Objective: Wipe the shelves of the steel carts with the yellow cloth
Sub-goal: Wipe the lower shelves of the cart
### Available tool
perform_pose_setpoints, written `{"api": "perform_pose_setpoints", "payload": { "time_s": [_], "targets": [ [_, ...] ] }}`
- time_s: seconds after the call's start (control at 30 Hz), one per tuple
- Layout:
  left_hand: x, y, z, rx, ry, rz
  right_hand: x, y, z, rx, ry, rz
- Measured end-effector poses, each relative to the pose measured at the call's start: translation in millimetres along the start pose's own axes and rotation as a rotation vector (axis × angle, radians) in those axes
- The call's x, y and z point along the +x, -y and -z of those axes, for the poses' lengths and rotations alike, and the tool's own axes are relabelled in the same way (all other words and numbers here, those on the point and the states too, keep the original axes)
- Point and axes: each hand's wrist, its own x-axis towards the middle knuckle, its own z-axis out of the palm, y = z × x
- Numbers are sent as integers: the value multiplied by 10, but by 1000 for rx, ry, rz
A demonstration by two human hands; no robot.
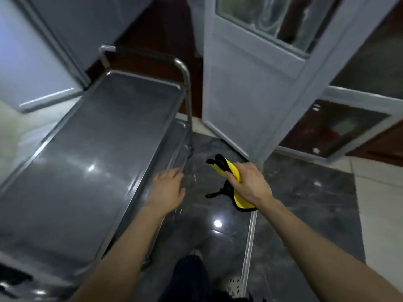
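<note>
Right hand has the cloth bunched in a closed grip: fingers curled round the middle of it, one yellow end sticking out past the knuckles, the other hanging below the heel of the palm. Black trim and loops dangle under the fingers. The cloth is in the air over the dark floor, off to the side of the cart, touching no shelf yet. Left hand holds nothing, fingers straight and loosely spread, tips at the near rim of the top shelf. Motion blur there, so we can't tell if they touch the steel or sit just short of it. The lower shelf shows only as a strip beyond the left fingertips. Handling, our read: the cloth is light, soft and floppy, with no stiffness, so it will drape and fold wherever it isn't backed. A bunched grip gives a small contact patch. Better to spread it flat under the palm and fingers and press down, keeping the loose black loops tucked in so they don't drag or catch on the raised rim. The steel looks smooth and glossy, so we expect an easy slide, and the cart may roll under push, which is why the left hand bracing the rim makes sense. No brand, label or readable writing on the cloth, the cart or the white door past the right fingers. A dark blurred object sits on the shelf well behind the left wrist; we can't identify it.
</note>
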Motion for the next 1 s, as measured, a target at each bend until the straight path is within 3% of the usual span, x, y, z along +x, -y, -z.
{"api": "perform_pose_setpoints", "payload": {
  "time_s": [0.3, 0.5, 0.7, 1.0],
  "targets": [
    [-189, 336, -424, -215, -11, 447, 1132, 520, -627, -36, 313, 389],
    [-451, 191, -589, -322, 7, 731, 1376, 638, -937, -34, 496, 576],
    [-790, -192, -946, -371, -79, 1052, 1483, 603, -1332, -90, 688, 800],
    [-1202, -474, -1592, -428, -101, 1231, 1046, 530, -1950, -116, 755, 899]
  ]
}}
